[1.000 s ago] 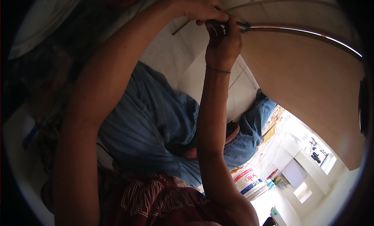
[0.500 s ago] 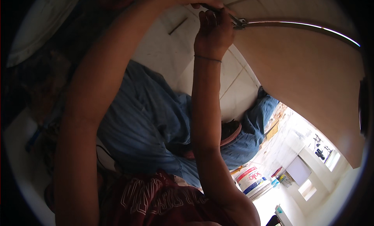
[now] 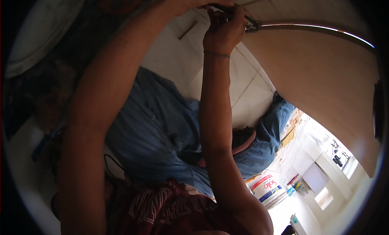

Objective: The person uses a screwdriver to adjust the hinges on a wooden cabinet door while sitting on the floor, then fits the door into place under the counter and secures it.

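Note:
My left hand (image 3: 208,0) is closed on a dark elongated metal tool (image 3: 248,18) near the top of the view; its exact shape is partly hidden by my fingers. My right hand (image 3: 223,30), just below, has curled fingers and thumb on that same tool. The tool's right end meets a metal fitting (image 3: 253,26), apparently a hinge, at the upper corner of a light brown board (image 3: 312,77). A thin bright gap runs along the board's top edge. My forearms come up from below, across my jean-covered legs.
Pale tiles (image 3: 247,89) lie beneath and beside my shoe (image 3: 243,141). A dark slim rod (image 3: 187,30) rests on the pale surface left of my hands. A pale rounded object (image 3: 32,36) is at upper left. A white bucket (image 3: 265,188) stands at lower right in a bright room with small openings.
Both hands have moved slightly up and left since a second ago, and the tool now slants more steeply down to the fitting. My grip on it looks much the same.

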A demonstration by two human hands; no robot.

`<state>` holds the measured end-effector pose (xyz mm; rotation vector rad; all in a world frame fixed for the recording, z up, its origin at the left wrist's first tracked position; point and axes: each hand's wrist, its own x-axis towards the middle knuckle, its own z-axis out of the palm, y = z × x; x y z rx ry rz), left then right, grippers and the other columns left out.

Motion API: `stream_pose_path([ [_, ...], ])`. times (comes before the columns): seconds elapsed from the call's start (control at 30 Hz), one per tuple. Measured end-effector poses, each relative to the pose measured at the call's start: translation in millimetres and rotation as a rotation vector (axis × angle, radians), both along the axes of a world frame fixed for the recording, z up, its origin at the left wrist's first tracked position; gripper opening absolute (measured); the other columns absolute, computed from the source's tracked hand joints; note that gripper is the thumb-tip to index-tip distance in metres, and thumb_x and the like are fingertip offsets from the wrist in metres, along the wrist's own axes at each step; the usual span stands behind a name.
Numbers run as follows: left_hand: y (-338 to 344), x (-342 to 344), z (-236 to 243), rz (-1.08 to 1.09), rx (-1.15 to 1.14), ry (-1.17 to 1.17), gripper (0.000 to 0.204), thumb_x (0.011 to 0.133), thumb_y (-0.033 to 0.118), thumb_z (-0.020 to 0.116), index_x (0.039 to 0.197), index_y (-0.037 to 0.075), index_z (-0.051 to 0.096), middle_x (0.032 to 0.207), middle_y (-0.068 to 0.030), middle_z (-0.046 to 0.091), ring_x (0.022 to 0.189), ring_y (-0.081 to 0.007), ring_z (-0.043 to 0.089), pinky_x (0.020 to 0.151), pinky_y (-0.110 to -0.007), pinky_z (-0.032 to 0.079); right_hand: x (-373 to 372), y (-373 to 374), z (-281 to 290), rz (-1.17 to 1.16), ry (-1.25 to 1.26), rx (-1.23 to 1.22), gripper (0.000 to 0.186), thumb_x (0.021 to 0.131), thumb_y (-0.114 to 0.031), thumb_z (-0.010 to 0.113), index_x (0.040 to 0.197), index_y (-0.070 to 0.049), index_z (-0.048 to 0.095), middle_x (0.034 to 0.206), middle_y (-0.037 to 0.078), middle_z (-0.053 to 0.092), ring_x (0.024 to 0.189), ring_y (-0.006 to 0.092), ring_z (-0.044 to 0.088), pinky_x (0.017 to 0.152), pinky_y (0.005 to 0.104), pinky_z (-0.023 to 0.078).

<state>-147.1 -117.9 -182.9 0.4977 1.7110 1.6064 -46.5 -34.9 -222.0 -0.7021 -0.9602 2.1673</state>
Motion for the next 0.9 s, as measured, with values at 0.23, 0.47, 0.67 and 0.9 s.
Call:
stream_pose_path([
  [0.23, -3, -24, -21, -0.097, 0.064, 0.254, 0.038, 0.085, 0.043, 0.077, 0.099, 0.008, 0.077, 0.073, 0.0025, 0.064, 0.056, -0.0065, 0.05, 0.05, -0.023, 0.04, -15, -7, -8, -0.022, -0.054, 0.085, 0.021, 0.098, -0.023, 0.055, 0.105, -0.004, 0.057, 0.095, 0.008, 0.065, 0.073, 0.0178, 0.061, 0.074, 0.0363, 0.055],
  [0.47, -3, -37, -27, -0.042, 0.098, 0.058, 0.032, 0.081, 0.038, 0.08, 0.097, 0.01, 0.078, 0.078, 0.0022, 0.068, 0.056, -0.0056, 0.053, 0.05, -0.021, 0.038, -26, -20, 3, -0.081, -0.009, 0.131, 0.023, 0.101, -0.026, 0.053, 0.106, -0.003, 0.054, 0.102, 0.012, 0.068, 0.085, 0.0212, 0.068, 0.071, 0.0329, 0.056],
  [0.67, -4, -25, 4, -0.255, -0.131, 0.164, 0.037, 0.082, 0.037, 0.079, 0.106, 0.009, 0.075, 0.082, 0.0, 0.069, 0.056, -0.0065, 0.057, 0.049, -0.022, 0.04, -13, -11, 3, -0.12, -0.025, 0.099, 0.023, 0.102, -0.027, 0.051, 0.098, -0.005, 0.054, 0.087, 0.008, 0.064, 0.072, 0.0158, 0.063, 0.058, 0.0295, 0.052],
  [0.9, -2, -16, 5, -0.313, -0.234, 0.092, 0.042, 0.085, 0.042, 0.076, 0.109, 0.009, 0.069, 0.075, -0.0003, 0.068, 0.057, -0.0061, 0.057, 0.048, -0.02, 0.038, 4, -13, 7, -0.094, -0.095, 0.114, 0.026, 0.102, -0.029, 0.049, 0.093, -0.005, 0.053, 0.075, 0.004, 0.058, 0.062, 0.0121, 0.056, 0.052, 0.0285, 0.048],
])
